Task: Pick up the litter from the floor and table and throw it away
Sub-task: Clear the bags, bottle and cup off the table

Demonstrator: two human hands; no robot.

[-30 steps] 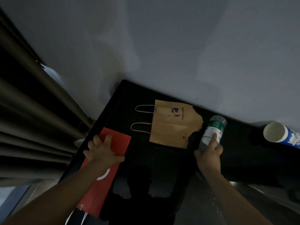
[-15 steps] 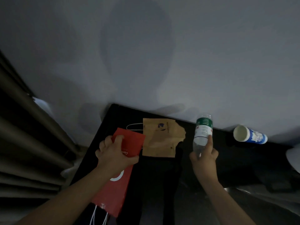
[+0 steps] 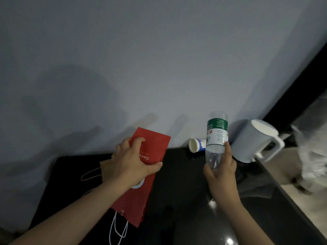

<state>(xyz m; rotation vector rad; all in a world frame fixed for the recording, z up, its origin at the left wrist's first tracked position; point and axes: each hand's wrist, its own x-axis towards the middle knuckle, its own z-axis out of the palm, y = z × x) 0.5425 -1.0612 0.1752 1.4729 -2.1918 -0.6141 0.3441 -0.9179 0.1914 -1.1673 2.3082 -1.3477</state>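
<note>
Held red paper bag (image 3: 152, 145) in left hand (image 3: 131, 163), fingers curled over its face, thumb across; long axis slanted, closed end up toward wall, white cord handles dangling low over black worktop (image 3: 185, 191). Gripped clear plastic bottle (image 3: 216, 135) by lower body in right hand (image 3: 221, 172), near-upright, neck up. Noted paper cup (image 3: 195, 145) on its side by wall.

on the table (image 3: 185, 175) a cup (image 3: 195, 145) lies between bag (image 3: 154, 144) and bottle (image 3: 216, 135), jug (image 3: 247, 144) further right.

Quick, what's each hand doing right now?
Left hand: grips the red paper bag.
Right hand: holds the clear plastic bottle.
</note>
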